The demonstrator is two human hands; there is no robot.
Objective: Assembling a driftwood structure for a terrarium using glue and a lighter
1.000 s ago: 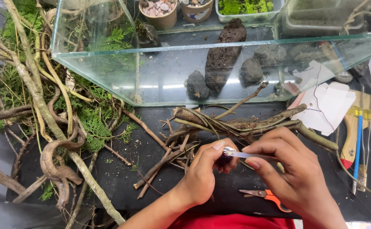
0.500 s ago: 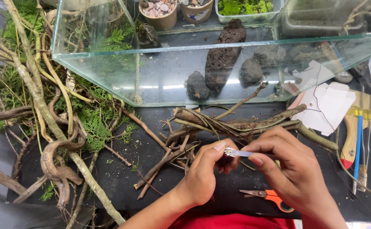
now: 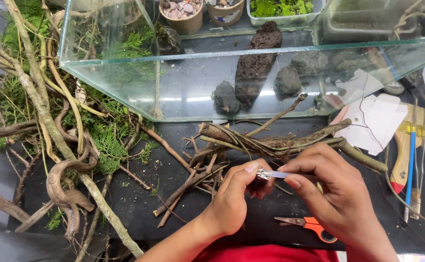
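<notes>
My left hand and my right hand meet over a black mat, both pinching a small clear tube with a pale blue tip. The left thumb and fingers hold its near end, where a small dark piece is hidden under the fingers. The right thumb and forefinger pinch the tip. Just beyond the hands lies a bundle of brown twigs and vines. Small orange-handled scissors lie on the mat under my right hand.
A glass tank with dark lava rocks stands behind the twigs. Long branches, roots and green fern sprigs cover the left side. White card pieces, a wooden brush, a blue tool and long tweezers lie at right. Pots of pebbles and moss sit behind the tank.
Nothing much: both hands stay on the small tube, with only slight finger shifts.
</notes>
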